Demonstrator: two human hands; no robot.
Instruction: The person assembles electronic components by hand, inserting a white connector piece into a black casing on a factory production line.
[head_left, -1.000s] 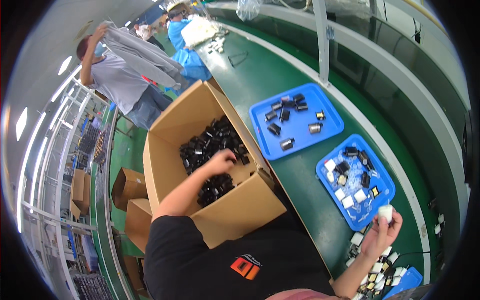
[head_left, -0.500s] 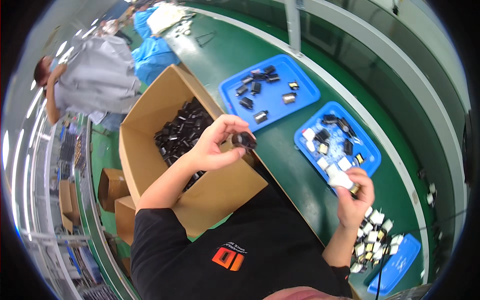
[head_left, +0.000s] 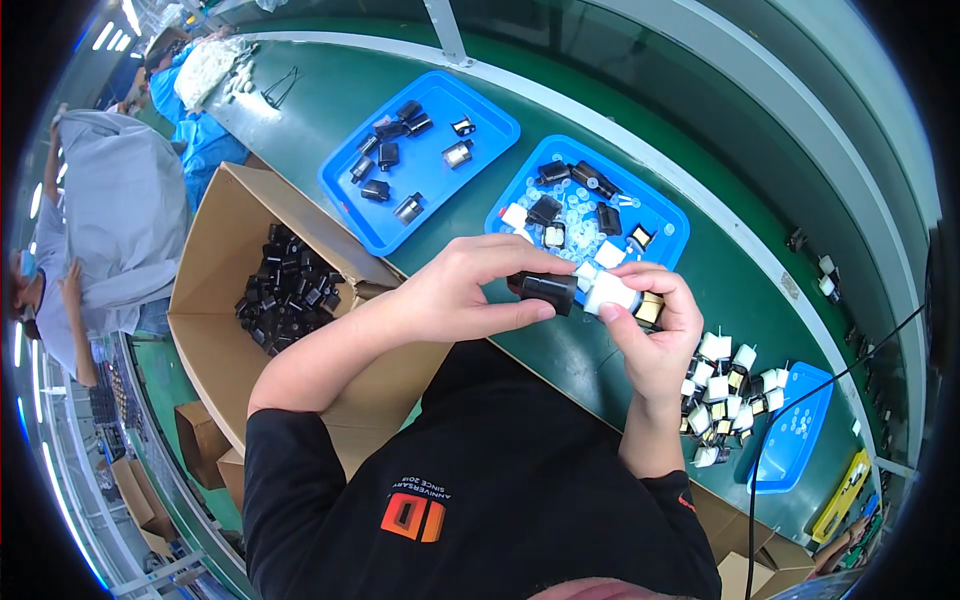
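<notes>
My left hand is closed on a black cylindrical plastic housing, gripped between thumb and fingers. In my right hand, thumb and fingertips pinch a white block-shaped part with a gold-coloured section. The two pieces meet or nearly meet end to end; whether they touch I cannot tell. Just behind them lies a blue tray with black housings, white blocks and many small clear plastic rings. A pile of white, black and gold parts sits on the green table right of my right hand.
A cardboard box holding many black housings stands at my left. Farther back, another blue tray carries several black parts. A small blue tray and a dangling black cable are at right. A person handles grey cloth at far left.
Both hands have come together, bringing the black housing and the white part end to end. My view has shifted, so trays and box appear farther left.
</notes>
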